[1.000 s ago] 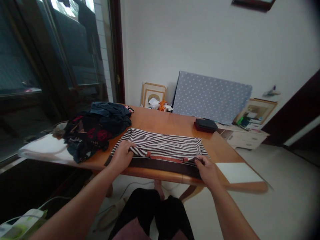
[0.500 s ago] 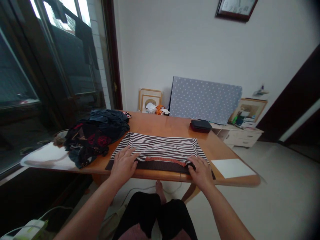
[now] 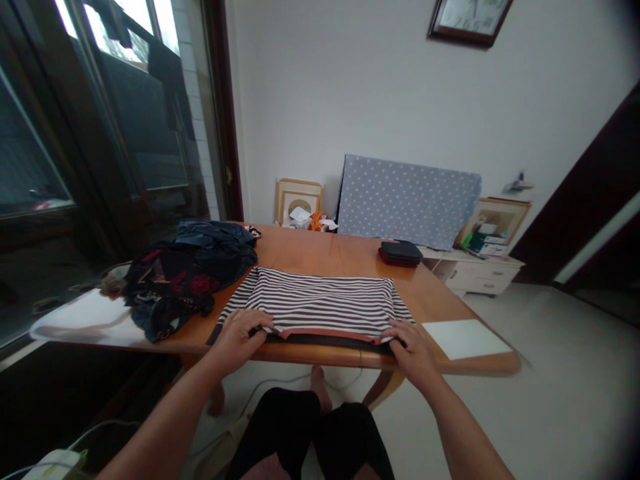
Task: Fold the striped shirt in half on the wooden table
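Observation:
A black-and-white striped garment point(image 3: 325, 300) lies folded flat along the near edge of the wooden table. Orange-red trim runs along its near fold, and a dark band shows beneath it. My left hand point(image 3: 241, 339) pinches the near left corner of the striped layer between thumb and fingers. At the near right corner, my right hand point(image 3: 411, 345) grips the cloth the same way, its thumb below the edge. Both hands rest close to the table's front edge.
Dark clothes point(image 3: 195, 267) lie heaped on the table's left, partly over a white sheet point(image 3: 85, 320). A white sheet of paper point(image 3: 467, 337) lies at the right. A dark case point(image 3: 400, 253) sits at the back right of the wooden table point(image 3: 315, 250).
Both hands have drawn the striped layer's near edge toward me, so the orange-red trim now covers more of the dark band. The stripes lie smoother.

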Demonstrator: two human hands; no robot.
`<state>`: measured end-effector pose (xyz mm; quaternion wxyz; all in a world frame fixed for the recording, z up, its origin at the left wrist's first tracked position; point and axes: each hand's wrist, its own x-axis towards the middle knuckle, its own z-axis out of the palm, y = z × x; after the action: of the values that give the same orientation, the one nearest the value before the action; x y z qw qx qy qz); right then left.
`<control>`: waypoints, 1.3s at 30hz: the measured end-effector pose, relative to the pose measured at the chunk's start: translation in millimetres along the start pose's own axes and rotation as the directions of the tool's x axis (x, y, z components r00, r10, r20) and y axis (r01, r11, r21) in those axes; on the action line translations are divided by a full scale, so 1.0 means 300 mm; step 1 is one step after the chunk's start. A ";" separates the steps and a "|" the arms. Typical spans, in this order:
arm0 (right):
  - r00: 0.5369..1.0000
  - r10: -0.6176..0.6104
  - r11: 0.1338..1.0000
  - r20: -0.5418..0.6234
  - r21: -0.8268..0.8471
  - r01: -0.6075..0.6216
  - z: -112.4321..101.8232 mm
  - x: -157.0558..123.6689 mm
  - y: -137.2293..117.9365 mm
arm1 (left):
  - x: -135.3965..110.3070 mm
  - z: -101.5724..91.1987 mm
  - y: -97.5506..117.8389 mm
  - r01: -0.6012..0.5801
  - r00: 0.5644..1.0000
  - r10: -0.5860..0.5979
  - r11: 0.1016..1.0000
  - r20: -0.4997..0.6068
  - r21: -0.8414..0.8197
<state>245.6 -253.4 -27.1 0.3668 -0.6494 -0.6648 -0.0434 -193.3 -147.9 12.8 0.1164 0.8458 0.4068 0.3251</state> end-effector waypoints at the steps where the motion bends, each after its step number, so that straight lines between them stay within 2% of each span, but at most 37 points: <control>1: 1.000 0.009 1.000 -0.021 0.006 -0.009 -0.002 0.002 -0.001 | 0.003 -0.002 0.003 0.007 1.000 -0.007 1.000 -0.013 0.001; 4: 0.998 0.019 1.000 -0.058 0.017 -0.018 -0.010 0.007 -0.007 | 0.007 -0.007 0.014 0.030 0.999 -0.029 0.999 -0.035 0.021; 8: 0.998 0.021 1.000 0.057 0.019 -0.022 -0.017 -0.008 -0.011 | -0.006 -0.011 0.030 0.064 0.994 -0.071 0.995 0.085 0.076; 10: 0.996 0.046 0.995 0.075 0.084 -0.052 -0.023 -0.015 -0.006 | -0.006 -0.014 0.039 0.087 0.989 -0.097 0.992 0.110 0.089; 13: 0.984 0.179 0.961 0.004 0.213 -0.176 -0.039 -0.006 0.010 | 0.027 -0.020 0.044 0.101 0.992 -0.108 0.988 0.059 0.120; 17: 0.896 0.434 0.883 -0.100 0.246 -0.400 -0.062 0.048 0.042 | 0.131 -0.013 0.020 0.053 0.998 -0.048 0.991 -0.041 0.120; 20: 0.872 0.483 0.872 -0.084 0.144 -0.469 -0.067 0.112 0.048 | 0.228 0.022 -0.029 0.017 0.996 -0.006 0.992 -0.092 0.122; 22: 0.863 0.505 0.863 -0.007 -0.019 -0.505 -0.063 0.160 0.035 | 0.289 0.058 -0.069 -0.008 0.995 0.024 0.987 -0.096 0.159; 24: 0.835 0.547 0.830 0.070 -0.181 -0.528 -0.052 0.206 0.011 | 0.335 0.100 -0.108 -0.028 0.997 0.043 0.973 -0.057 0.230; 26: 0.806 0.582 0.796 0.105 -0.274 -0.540 -0.033 0.242 -0.015 | 0.359 0.140 -0.141 -0.035 0.999 0.026 0.947 0.032 0.319; 30: 0.782 0.613 0.762 0.107 -0.341 -0.551 0.015 0.278 -0.058 | 0.340 0.183 -0.171 -0.023 0.980 -0.063 0.904 0.187 0.426; 34: 0.786 0.599 0.752 0.155 -0.448 -0.484 0.025 0.278 -0.055 | 0.304 0.180 -0.157 -0.001 0.972 -0.104 0.894 0.211 0.447; 36: 0.789 0.588 0.758 0.178 -0.462 -0.460 0.009 0.270 -0.031 | 0.298 0.174 -0.143 0.006 0.966 -0.119 0.896 0.228 0.444; 39: 0.769 0.606 0.750 0.204 -0.469 -0.466 -0.022 0.251 0.013 | 0.298 0.171 -0.127 0.017 0.961 -0.133 0.905 0.243 0.426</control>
<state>260.6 -193.7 17.1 0.1038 -0.8715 -0.4768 0.0477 -142.5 -51.6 -3.2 -0.0020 0.8705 0.4802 0.1084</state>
